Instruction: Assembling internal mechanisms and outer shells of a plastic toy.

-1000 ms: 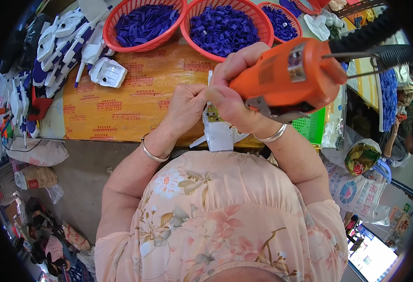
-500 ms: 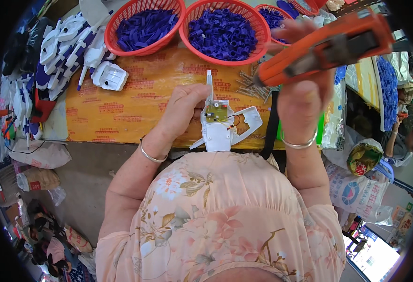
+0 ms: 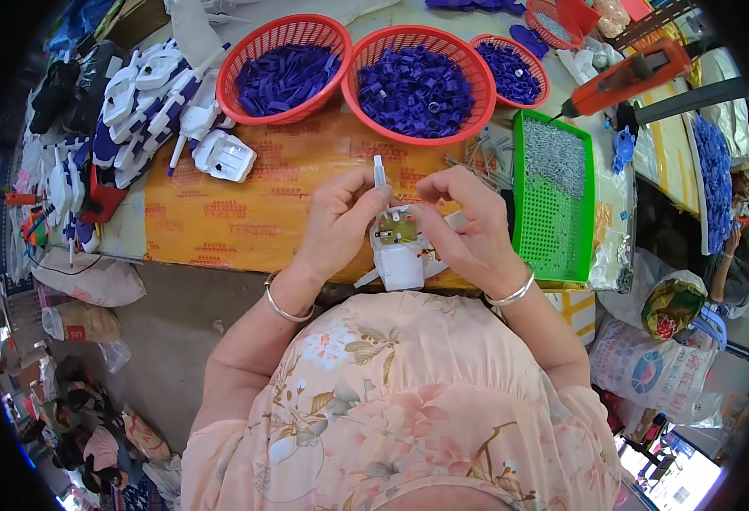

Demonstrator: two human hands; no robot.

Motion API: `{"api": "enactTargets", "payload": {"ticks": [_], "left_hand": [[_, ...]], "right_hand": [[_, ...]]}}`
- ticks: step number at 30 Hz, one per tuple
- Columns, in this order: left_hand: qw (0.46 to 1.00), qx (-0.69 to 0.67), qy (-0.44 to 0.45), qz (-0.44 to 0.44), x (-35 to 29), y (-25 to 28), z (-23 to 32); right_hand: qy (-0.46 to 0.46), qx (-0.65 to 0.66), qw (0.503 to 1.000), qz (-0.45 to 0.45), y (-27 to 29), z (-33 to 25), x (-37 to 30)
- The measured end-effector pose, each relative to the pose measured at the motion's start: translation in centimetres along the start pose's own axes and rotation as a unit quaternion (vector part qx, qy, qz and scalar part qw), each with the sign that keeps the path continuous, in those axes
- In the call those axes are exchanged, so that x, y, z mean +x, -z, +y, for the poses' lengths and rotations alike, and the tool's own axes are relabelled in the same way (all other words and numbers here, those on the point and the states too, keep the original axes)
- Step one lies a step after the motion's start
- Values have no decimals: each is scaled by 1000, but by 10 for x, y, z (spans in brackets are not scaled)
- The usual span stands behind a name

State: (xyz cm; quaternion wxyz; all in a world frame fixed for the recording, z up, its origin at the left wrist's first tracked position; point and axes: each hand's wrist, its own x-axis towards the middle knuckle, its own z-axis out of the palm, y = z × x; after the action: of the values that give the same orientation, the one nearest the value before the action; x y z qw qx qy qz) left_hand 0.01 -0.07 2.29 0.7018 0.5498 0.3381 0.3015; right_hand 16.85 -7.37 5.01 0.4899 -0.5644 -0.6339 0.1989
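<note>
A white plastic housing half (image 3: 401, 268) lies at the table's near edge against my body, its narrow end pointing away from me. A yellow-green circuit board (image 3: 400, 226) with thin wires sits in it. My left hand (image 3: 340, 220) is closed on the narrow end, thumb and fingers pinching it from the left. My right hand (image 3: 474, 230) curls in from the right, thumb and forefinger at the board's upper right edge; whatever lies between them is too small to tell. The orange electric screwdriver (image 3: 630, 78) is out of my hands, at the upper right above the green tray.
Red baskets of purple parts (image 3: 285, 81) line the far side. Beside my right hand lie a green tray (image 3: 553, 234) of small screws and several long metal pins (image 3: 489, 157). White-and-purple housings (image 3: 149, 94) are piled at the left, one white shell (image 3: 224, 157) nearer me.
My right hand has let go of the screwdriver and come down to the circuit board. The screwdriver has moved off to the upper right. My left hand stays on the housing.
</note>
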Motion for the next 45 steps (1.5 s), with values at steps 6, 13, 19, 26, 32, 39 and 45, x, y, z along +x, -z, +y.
{"api": "enactTargets", "payload": {"ticks": [6, 13, 19, 26, 32, 39, 45], "left_hand": [[997, -40, 42, 60, 5, 14, -6], [996, -58, 62, 38, 18, 23, -21], [994, -52, 85, -40, 3, 14, 3], [1000, 25, -10, 2, -9, 21, 6], [998, 45, -37, 27, -19, 23, 10], [981, 102, -128, 107, -27, 29, 6], [989, -54, -20, 134, -24, 26, -9]], "right_hand": [[-49, -30, 998, -18, 27, 12, 3], [24, -248, 927, -279, 37, 2, -19], [9, -237, 933, -272, 33, 3, -17], [-66, -203, 931, -297, 24, 10, -20], [-44, -201, 944, -257, 2, 12, -26], [-114, -176, 960, -183, 4, 1, -17], [-202, 31, 976, -74, -7, 1, -15]]}}
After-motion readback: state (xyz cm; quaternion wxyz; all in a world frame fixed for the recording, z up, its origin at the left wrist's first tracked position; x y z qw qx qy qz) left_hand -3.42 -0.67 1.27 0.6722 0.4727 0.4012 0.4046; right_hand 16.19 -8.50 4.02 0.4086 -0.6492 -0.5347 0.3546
